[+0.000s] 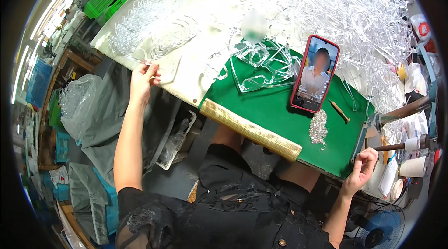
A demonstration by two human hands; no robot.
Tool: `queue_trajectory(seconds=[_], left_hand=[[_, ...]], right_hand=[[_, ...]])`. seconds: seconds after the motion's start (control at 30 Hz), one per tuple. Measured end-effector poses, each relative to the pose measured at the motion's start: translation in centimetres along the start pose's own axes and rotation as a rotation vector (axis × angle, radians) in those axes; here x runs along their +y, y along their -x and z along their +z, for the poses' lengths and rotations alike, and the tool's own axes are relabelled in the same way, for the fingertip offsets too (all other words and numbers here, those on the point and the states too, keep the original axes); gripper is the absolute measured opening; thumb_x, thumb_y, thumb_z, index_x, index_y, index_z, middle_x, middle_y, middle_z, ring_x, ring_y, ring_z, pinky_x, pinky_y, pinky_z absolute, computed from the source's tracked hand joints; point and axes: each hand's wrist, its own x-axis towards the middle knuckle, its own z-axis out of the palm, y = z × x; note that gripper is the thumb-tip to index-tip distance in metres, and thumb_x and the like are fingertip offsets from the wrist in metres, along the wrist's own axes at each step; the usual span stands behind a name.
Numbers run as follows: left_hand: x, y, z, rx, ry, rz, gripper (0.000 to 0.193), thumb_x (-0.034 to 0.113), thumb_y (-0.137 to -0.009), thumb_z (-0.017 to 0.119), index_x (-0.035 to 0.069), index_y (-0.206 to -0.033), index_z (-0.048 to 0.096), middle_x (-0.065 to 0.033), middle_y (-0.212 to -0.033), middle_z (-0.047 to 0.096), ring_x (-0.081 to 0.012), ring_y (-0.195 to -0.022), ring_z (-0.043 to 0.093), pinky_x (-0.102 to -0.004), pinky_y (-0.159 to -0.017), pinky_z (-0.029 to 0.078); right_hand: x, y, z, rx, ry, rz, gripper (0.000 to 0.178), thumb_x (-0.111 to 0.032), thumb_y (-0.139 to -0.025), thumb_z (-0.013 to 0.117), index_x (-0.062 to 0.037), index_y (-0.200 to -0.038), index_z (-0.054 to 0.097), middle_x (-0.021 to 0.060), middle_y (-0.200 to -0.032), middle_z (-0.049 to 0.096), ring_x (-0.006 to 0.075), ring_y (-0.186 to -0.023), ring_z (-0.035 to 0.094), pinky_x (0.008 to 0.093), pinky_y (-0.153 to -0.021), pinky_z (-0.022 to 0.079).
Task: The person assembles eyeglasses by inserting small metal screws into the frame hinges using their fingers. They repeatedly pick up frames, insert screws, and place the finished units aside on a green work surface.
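My left hand [144, 80] is at the front edge of the pale table on the left, its fingers curled in a pinch on a thin clear plastic glasses frame [175, 70]. Beyond it lies a row of similar clear frames [154, 27]. At the right corner of the green mat [275, 106], my right hand [362, 170] is closed against the end of a dark metal rod [389, 147]; what its fingers hold is hidden. Several clear frames [266, 69] lie tangled on the mat's far side, left of a red-cased phone [315, 74].
A heap of small silvery metal pieces [318, 129] and a brass-handled screwdriver [340, 111] lie on the mat. Gold trim [252, 130] lines its front edge. A large pile of clear frames [345, 11] covers the far right. A fan [382, 228] stands below right.
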Motion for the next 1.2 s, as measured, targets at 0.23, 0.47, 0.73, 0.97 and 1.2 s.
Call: queue_trajectory(seconds=[0.23, 0.47, 0.73, 0.97, 1.2], left_hand=[[0.2, -7.0, 0.4, -0.273, -0.019, -0.446, 0.030, 0.029, -0.100, 0.051, 0.001, -0.102, 0.062, -0.0025, -0.075, 0.061, -0.0051, -0.058, 0.053, -0.0162, -0.050, 0.040], [7.4, 1.3, 9.7, -0.598, -0.479, 0.305, 0.035, 0.013, -0.077, 0.071, 0.005, -0.109, 0.062, -0.0063, -0.109, 0.063, -0.0218, -0.109, 0.055, -0.0327, -0.095, 0.043], [9.0, 4.2, 9.4, -0.497, -0.614, 0.889, 0.021, -0.005, -0.071, 0.062, 0.004, -0.091, 0.060, -0.0112, -0.113, 0.061, -0.0305, -0.122, 0.048, -0.0441, -0.105, 0.033], [7.8, 7.6, 8.9, 0.092, 0.015, 0.781, 0.030, 0.007, -0.088, 0.063, 0.005, -0.117, 0.056, -0.0119, -0.137, 0.047, -0.0225, -0.122, 0.050, -0.0350, -0.103, 0.042], [4.6, 12.6, 9.1, -0.037, 0.915, -0.004, 0.030, 0.017, -0.088, 0.069, 0.000, -0.106, 0.054, -0.0099, -0.097, 0.053, -0.0216, -0.093, 0.053, -0.0333, -0.084, 0.053]], right_hand=[[-0.2, 1.0, -0.2, -0.022, -0.023, 0.052, 0.008, 0.003, -0.088, 0.052, -0.0025, -0.093, 0.050, 0.0058, -0.100, 0.040, 0.0136, -0.088, 0.041, 0.0240, -0.081, 0.035], [-0.8, 1.3, -0.7, 0.028, -0.006, 0.071, 0.010, 0.004, -0.086, 0.051, -0.0029, -0.092, 0.051, 0.0067, -0.100, 0.041, 0.0135, -0.087, 0.043, 0.0230, -0.078, 0.036], [-2.0, 1.0, 0.4, -0.022, -0.033, 0.057, 0.008, 0.005, -0.084, 0.053, -0.0011, -0.090, 0.053, 0.0064, -0.093, 0.045, 0.0128, -0.080, 0.044, 0.0228, -0.072, 0.037], [-2.3, 1.6, 1.9, -0.116, -0.055, 0.052, 0.010, 0.003, -0.080, 0.056, -0.0019, -0.088, 0.057, 0.0061, -0.087, 0.051, 0.0138, -0.076, 0.048, 0.0238, -0.068, 0.038], [-5.1, 1.5, 4.9, -0.346, -0.171, 0.076, 0.016, 0.009, -0.075, 0.058, -0.0023, -0.086, 0.062, 0.0083, -0.087, 0.056, 0.0167, -0.075, 0.056, 0.0260, -0.062, 0.045]])
